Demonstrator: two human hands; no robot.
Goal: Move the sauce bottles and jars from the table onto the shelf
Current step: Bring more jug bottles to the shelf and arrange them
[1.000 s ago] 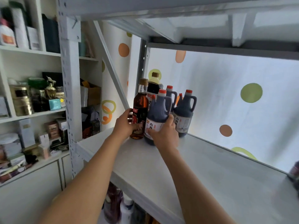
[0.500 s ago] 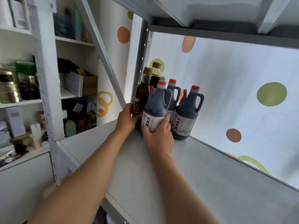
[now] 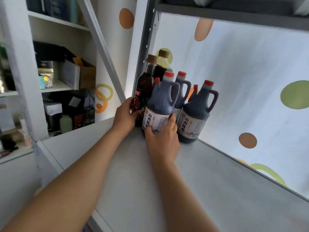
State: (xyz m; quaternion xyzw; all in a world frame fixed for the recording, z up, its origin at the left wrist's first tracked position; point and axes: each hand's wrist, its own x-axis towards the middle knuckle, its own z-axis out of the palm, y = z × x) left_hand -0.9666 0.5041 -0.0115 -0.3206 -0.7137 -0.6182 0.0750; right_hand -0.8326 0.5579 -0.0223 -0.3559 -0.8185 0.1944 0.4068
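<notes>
Several sauce bottles stand bunched in the back left corner of the grey shelf (image 3: 209, 190). My left hand (image 3: 124, 115) grips the lower part of a tall dark glass bottle with a tan cap (image 3: 145, 87). My right hand (image 3: 163, 141) grips the base of a dark jug with a red cap, a handle and a white label (image 3: 160, 104). A second labelled jug (image 3: 194, 113) stands to its right, and another jug (image 3: 181, 91) and a tan-capped bottle (image 3: 162, 64) stand behind.
A grey upright post (image 3: 145, 47) and a slanted brace (image 3: 100, 44) border the shelf's left end. A spotted sheet (image 3: 250, 81) backs the shelf; another shelf board runs overhead. White cabinets on the left hold boxes (image 3: 87, 74) and containers.
Both hands have stayed on their bottles at the shelf corner. The view has moved closer and tilted, so the bottle group looks larger and the shelf's right end is out of view.
</notes>
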